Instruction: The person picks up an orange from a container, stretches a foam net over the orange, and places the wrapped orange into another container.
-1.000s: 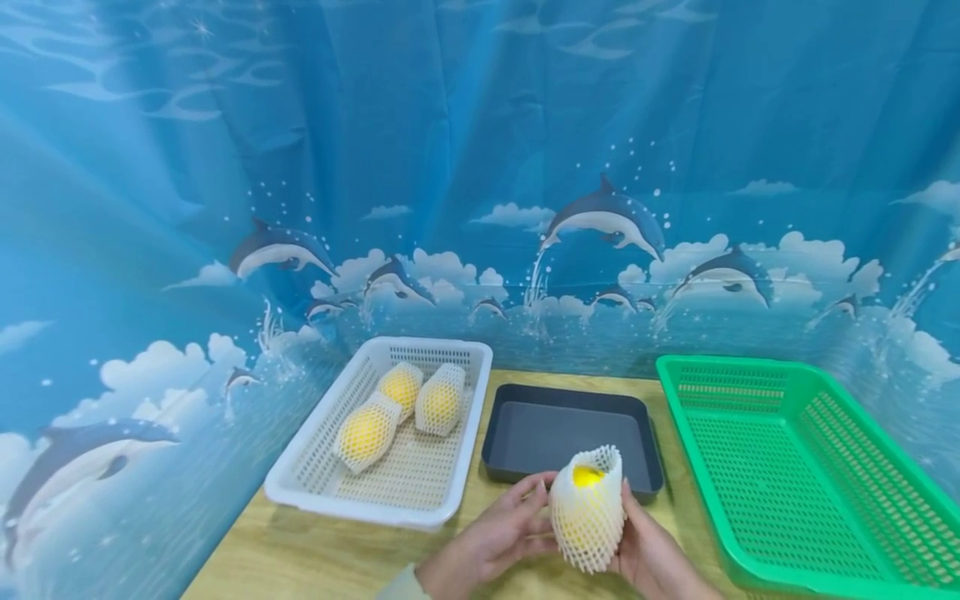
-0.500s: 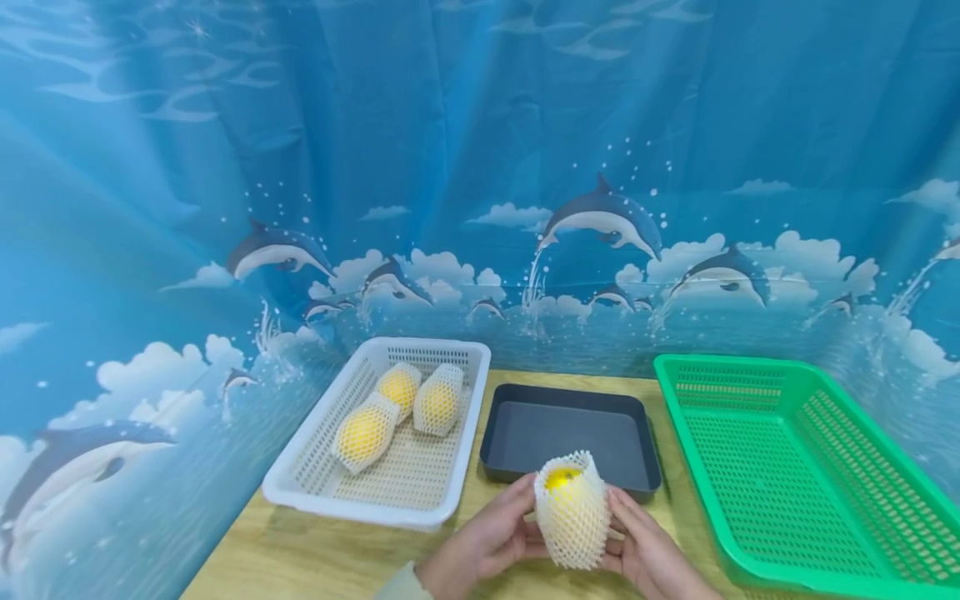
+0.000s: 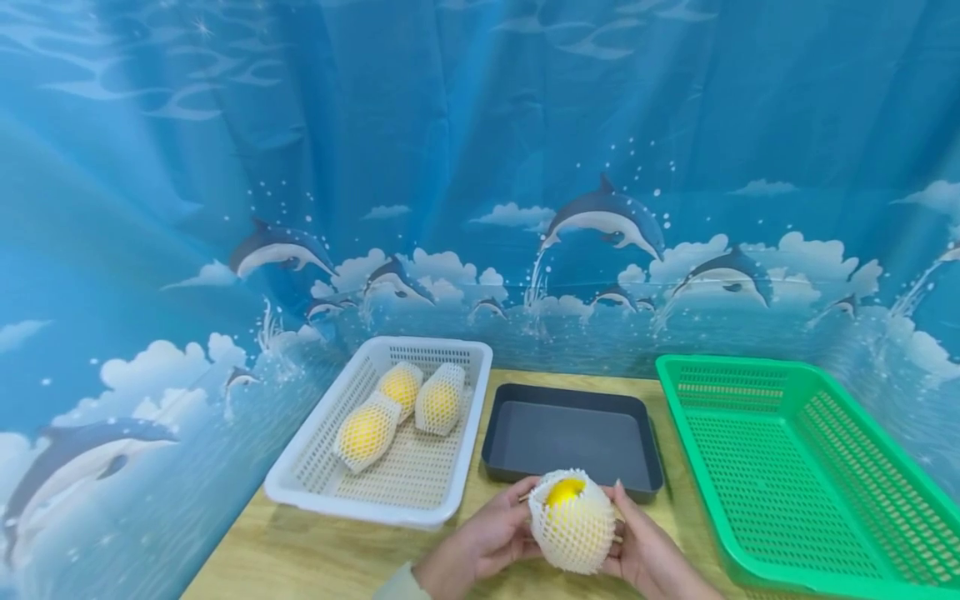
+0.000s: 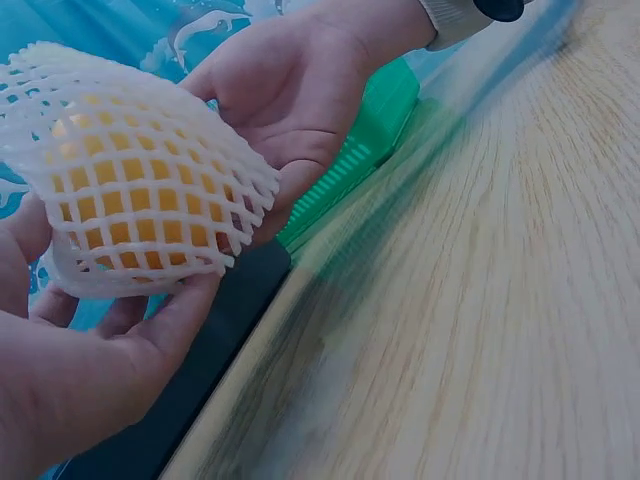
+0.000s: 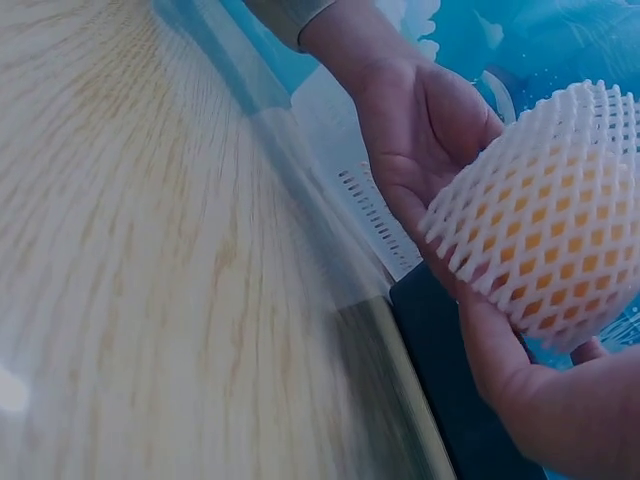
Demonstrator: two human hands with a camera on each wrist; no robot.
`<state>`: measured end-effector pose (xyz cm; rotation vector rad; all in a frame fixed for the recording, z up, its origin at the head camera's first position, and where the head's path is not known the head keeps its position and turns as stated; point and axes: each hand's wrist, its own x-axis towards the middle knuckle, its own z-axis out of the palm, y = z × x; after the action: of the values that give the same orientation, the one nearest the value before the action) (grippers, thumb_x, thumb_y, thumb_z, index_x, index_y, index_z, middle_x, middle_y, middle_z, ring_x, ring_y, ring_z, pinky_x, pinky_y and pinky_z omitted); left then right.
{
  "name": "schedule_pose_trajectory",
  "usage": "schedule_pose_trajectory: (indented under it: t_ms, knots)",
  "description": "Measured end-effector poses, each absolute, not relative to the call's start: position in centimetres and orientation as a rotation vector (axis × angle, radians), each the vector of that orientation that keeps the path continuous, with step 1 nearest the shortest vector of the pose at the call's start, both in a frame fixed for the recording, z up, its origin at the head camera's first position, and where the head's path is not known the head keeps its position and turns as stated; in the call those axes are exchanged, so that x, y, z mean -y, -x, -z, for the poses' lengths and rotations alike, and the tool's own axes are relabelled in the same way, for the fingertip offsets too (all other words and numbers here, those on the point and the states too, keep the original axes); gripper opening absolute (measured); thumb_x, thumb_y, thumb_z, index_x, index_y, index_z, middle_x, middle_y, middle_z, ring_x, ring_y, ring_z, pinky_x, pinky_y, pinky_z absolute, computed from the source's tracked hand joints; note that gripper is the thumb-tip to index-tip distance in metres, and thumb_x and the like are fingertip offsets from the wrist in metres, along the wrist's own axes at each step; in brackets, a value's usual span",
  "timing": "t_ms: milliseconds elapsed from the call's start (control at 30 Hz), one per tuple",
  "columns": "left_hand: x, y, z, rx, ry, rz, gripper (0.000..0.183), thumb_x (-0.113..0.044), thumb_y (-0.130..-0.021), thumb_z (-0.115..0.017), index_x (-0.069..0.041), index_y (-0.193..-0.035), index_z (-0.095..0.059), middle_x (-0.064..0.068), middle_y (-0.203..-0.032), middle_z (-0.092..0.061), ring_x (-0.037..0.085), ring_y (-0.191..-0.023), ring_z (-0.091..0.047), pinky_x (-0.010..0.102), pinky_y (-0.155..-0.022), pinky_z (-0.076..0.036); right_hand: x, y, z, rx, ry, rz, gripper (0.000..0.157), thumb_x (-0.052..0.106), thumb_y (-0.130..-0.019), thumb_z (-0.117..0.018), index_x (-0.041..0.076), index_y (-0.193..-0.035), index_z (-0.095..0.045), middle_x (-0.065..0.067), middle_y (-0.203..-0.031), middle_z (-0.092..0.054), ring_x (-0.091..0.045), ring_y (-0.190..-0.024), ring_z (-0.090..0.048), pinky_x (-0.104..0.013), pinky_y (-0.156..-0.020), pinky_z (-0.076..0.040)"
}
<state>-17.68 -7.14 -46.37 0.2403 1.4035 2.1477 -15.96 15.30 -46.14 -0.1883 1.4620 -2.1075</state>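
Note:
Between my two hands is a yellow fruit [image 3: 564, 492] in a white foam net [image 3: 579, 536], held above the table in front of the dark tray. My left hand [image 3: 491, 533] holds it from the left, and my right hand [image 3: 647, 546] from the right. The net's open end faces up, and bare yellow skin shows there. In the left wrist view, the fingers and thumb of my left hand [image 4: 100, 370] curl against the net. My right hand [image 5: 545, 405] supports it from below in the right wrist view. The fruit's exact kind is hard to tell.
A white basket [image 3: 360, 510] on the left contains three net-wrapped yellow fruits [image 3: 366, 433]. The dark grey tray [image 3: 566, 421] lies in the middle, and a green basket [image 3: 780, 492] stands on the right. Behind the wooden table [image 3: 300, 554] hangs a blue dolphin curtain [image 3: 480, 167].
The wrapped fruit has shifted slightly left and turned between my hands, its open end now tipped to the upper left. Right-hand fingers have moved along the net. The baskets and tray stay put.

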Motion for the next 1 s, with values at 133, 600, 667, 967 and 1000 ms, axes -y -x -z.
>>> schedule_pose_trajectory:
  t_ms: [133,600,667,967,1000]
  knots:
    - [7.01,17.68,46.31,-1.42,-0.229,-2.152,0.049,-0.009,-0.093,-0.054,-0.011,-0.141,-0.043,0.001,-0.11,-0.064,0.014,-0.088,-0.061,0.041,-0.08,-0.054,-15.13,15.87,46.12,-1.503,0.138,2.125,0.048,0.049,-0.104,-0.032,0.011,-0.134,-0.031,-0.007,-0.116,-0.054,-0.024,-0.103,-0.062,-0.041,-0.089,-0.054]
    - [6.43,17.89,46.29,-1.596,-0.195,-2.233,0.027,-0.02,-0.099,-0.054,-0.004,-0.121,-0.053,0.004,-0.11,-0.063,0.015,-0.095,-0.061,0.034,-0.077,-0.055,-15.45,15.71,46.92,-1.489,0.178,2.155,0.074,0.043,-0.106,-0.031,-0.002,-0.152,0.007,-0.003,-0.124,-0.055,-0.02,-0.112,-0.056,-0.044,-0.094,-0.05]
    - [6.52,17.88,46.24,-1.584,-0.22,-2.227,0.037,-0.03,-0.103,-0.046,-0.003,-0.128,-0.052,0.005,-0.114,-0.062,0.016,-0.098,-0.061,0.034,-0.079,-0.055,-15.48,15.76,47.0,-1.503,0.187,2.164,0.072,0.04,-0.107,-0.029,-0.002,-0.152,0.007,-0.002,-0.123,-0.055,-0.019,-0.111,-0.056,-0.042,-0.093,-0.051]
    - [6.81,17.72,46.01,-1.568,-0.33,-2.175,0.063,-0.041,-0.103,-0.04,0.0,-0.149,-0.029,0.019,-0.141,-0.047,0.031,-0.121,-0.053,0.047,-0.098,-0.049,-15.3,15.99,46.98,-1.598,0.079,2.203,0.062,0.026,-0.108,-0.027,-0.007,-0.151,0.004,0.0,-0.114,-0.054,-0.013,-0.102,-0.057,-0.031,-0.092,-0.052]
    - [6.8,17.74,46.01,-1.572,-0.335,-2.171,0.064,-0.039,-0.103,-0.043,0.001,-0.15,-0.026,0.02,-0.142,-0.046,0.032,-0.122,-0.052,0.048,-0.099,-0.048,-15.25,16.01,46.94,-1.604,0.071,2.205,0.063,0.026,-0.108,-0.028,-0.007,-0.151,0.004,0.001,-0.115,-0.055,-0.012,-0.103,-0.057,-0.031,-0.092,-0.052]
